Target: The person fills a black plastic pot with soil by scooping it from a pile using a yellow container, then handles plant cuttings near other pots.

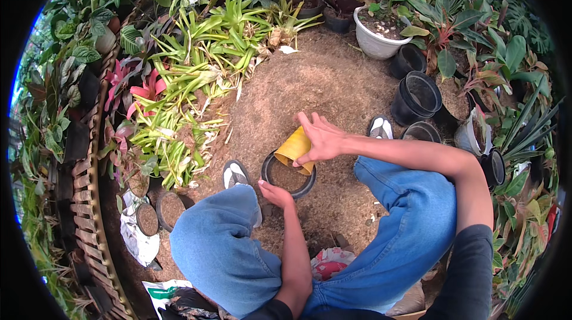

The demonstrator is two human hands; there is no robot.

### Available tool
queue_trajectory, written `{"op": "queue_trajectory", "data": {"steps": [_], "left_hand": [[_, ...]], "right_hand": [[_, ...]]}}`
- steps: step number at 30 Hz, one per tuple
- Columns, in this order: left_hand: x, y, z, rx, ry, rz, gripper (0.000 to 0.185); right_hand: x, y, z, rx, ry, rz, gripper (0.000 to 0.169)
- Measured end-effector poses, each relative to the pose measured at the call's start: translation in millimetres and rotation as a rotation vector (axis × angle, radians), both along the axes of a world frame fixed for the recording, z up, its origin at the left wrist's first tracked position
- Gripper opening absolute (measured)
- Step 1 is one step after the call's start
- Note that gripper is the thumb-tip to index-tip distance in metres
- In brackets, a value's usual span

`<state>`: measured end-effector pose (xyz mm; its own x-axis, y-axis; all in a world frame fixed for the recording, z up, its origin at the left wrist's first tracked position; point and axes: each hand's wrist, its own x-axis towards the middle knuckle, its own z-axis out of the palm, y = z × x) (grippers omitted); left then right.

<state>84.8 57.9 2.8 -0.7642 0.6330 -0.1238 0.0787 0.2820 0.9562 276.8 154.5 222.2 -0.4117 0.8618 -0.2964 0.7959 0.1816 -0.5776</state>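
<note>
My right hand point(322, 138) grips a yellow plastic cup point(292, 148), tilted with its mouth down toward a round black plant pot point(267, 171). The cup's rim overlaps the pot's upper right rim in the view. Brown soil point(286, 176) shows inside the pot. My left hand point(278, 194) rests against the pot's near left side, palm turned up and fingers extended. Whether soil is still inside the cup is hard to make out. The pot stands on soil-covered ground point(308, 79) between my feet.
Uprooted green plants point(201, 74) lie heaped at the left. Empty black pots point(416, 96) and a white pot of soil point(380, 36) stand at the right. Soil-filled pots point(170, 209) sit near my left knee. A slatted wooden edging point(89, 221) curves along the far left.
</note>
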Motion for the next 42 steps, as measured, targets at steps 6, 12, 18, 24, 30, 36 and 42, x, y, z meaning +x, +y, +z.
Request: {"op": "queue_trajectory", "data": {"steps": [6,12,18,24,30,36,42], "left_hand": [[-4,-1,7,-0.037,0.067,0.013,0.060],[2,1,12,-0.026,0.049,0.028,0.060],[2,-1,13,-0.025,-0.001,0.016,0.059],[0,0,21,-0.028,-0.041,0.015,0.059],[1,2,10,-0.025,0.005,0.019,0.059],[1,2,12,-0.040,-0.018,0.035,0.058],[1,0,17,-0.065,-0.042,-0.006,0.062]], "right_hand": [[-25,-1,12,0.062,-0.152,0.123,0.111],[-32,1,12,0.206,-0.253,0.277,0.113],[-33,1,7,0.141,-0.175,0.171,0.113],[-23,15,-6,0.197,-0.074,-0.011,0.110],[18,27,-64,0.297,0.067,-0.374,0.104],[43,19,-122,-0.107,-0.091,-0.725,0.109],[34,16,-151,-0.224,-0.244,-0.782,0.106]]}}
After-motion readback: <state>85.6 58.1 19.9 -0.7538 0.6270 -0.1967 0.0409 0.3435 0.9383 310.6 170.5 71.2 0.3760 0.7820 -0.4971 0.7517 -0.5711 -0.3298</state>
